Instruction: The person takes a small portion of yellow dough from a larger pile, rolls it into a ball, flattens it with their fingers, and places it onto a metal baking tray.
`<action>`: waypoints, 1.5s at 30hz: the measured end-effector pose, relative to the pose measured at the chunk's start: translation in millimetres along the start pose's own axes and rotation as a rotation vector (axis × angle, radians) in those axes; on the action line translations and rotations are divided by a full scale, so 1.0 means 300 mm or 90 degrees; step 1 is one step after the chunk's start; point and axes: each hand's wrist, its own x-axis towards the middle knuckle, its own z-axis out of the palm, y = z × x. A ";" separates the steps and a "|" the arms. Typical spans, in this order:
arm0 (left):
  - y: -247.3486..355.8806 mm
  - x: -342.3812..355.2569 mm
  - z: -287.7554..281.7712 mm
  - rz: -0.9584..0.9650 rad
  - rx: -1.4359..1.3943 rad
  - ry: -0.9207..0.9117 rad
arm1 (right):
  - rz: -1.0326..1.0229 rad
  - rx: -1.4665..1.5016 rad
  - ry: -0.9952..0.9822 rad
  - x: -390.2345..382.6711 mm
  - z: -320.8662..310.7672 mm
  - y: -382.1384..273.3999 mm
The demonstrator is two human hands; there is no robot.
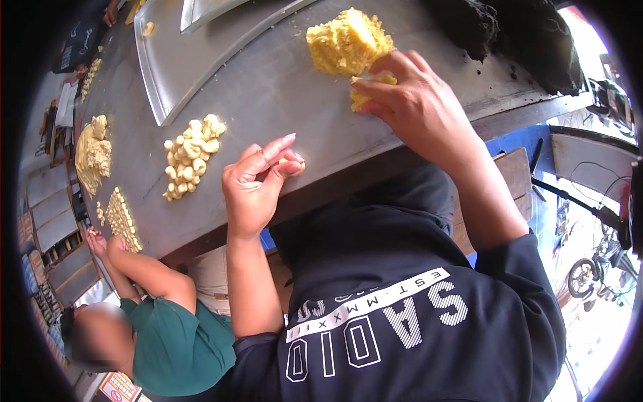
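My left hand (258, 184) rests at the near edge of the grey metal table (281, 87), its fingertips pinched on a small piece of yellow dough (293, 161). My right hand (408, 100) lies further right, fingers pressed onto a torn lump of yellow dough (365, 90) beside the big yellow dough block (345, 41). A pile of small shaped dough pieces (191, 154) lies on the table left of my left hand.
A person in a green shirt (177, 342) works at the left, hands by rows of dough pieces (122, 218). More dough (92, 154) lies further left. A metal tray (187, 53) sits beyond the pile. A dark mass (522, 33) occupies the right end.
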 end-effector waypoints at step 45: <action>0.071 0.027 -0.060 0.092 0.443 -0.073 | -0.116 0.000 -0.105 0.054 0.010 0.071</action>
